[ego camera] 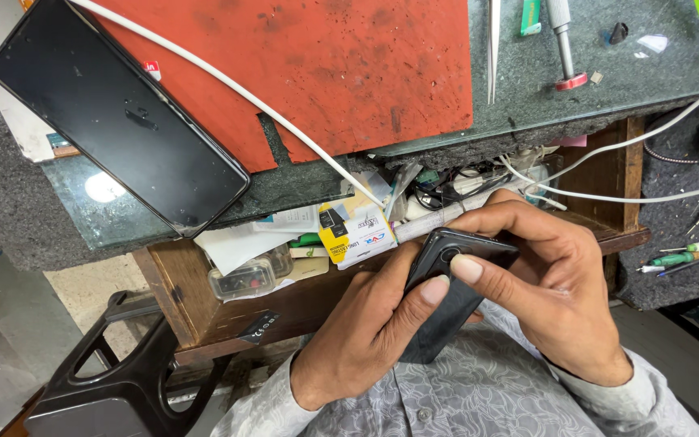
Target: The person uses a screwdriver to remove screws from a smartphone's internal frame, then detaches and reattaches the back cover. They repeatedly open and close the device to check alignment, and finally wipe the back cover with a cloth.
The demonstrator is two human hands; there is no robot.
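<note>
left hand point(370, 324) + right hand point(552, 283): both grip black phone point(446, 287) | yellow-white carton point(355, 231) on shelf just beside

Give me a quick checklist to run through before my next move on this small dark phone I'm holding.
1. Grip: left hand and right hand both hold the dark phone - ok.
2. Thumbs: both thumbs press its upper end by the round camera ring - ok.
3. Support: phone is held over the lap, off the bench - not ok if it slips.
4. Tools: tweezers and screwdriver lie on the bench top, apart from both hands - ok.
5. White cable crosses the red mat - not ok, snag risk.
6. Phone's cover loose or shut - cannot tell.
</note>
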